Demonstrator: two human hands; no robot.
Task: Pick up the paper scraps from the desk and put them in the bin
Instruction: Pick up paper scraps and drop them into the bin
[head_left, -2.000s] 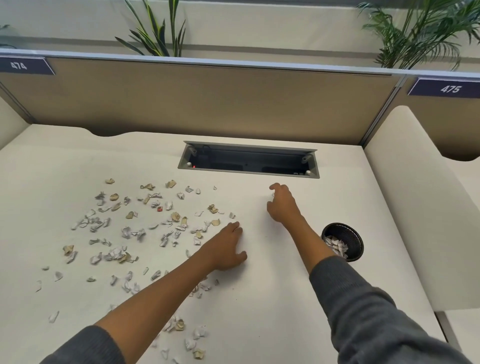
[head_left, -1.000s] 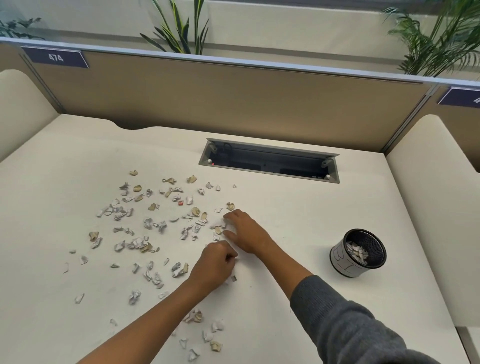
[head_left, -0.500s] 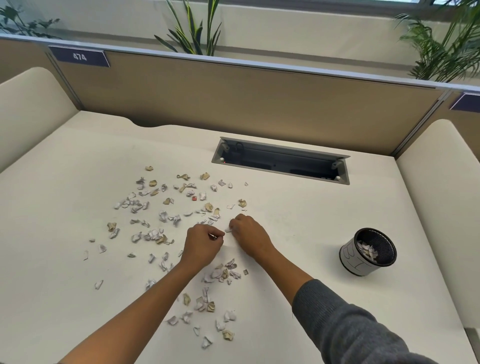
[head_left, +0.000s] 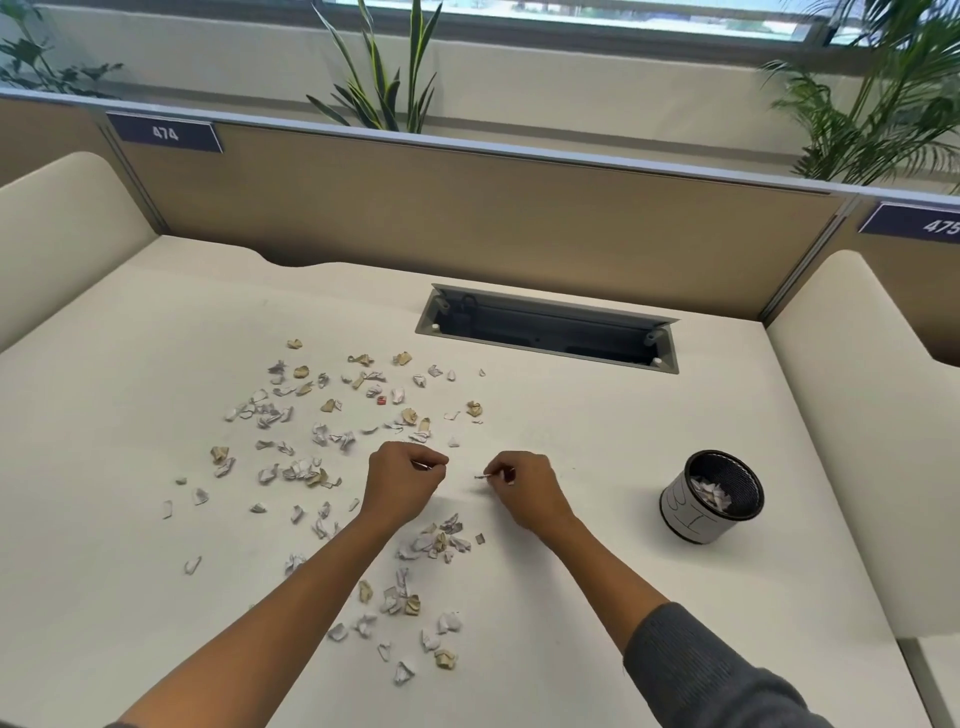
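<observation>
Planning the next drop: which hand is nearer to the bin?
Right. The right hand pinches a scrap just left of the bin; the left hand is farther left, beyond it.

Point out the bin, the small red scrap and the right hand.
bin (head_left: 675, 512): head view, white outer wall.
small red scrap (head_left: 381, 399): head view, its middle.
right hand (head_left: 524, 491): head view, back of hand.

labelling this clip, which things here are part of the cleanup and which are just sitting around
Part of the job: paper scraps on the desk, bin, left hand, right hand pinching a scrap.

Just there: cable slot, divider, number signs, plants.
</observation>
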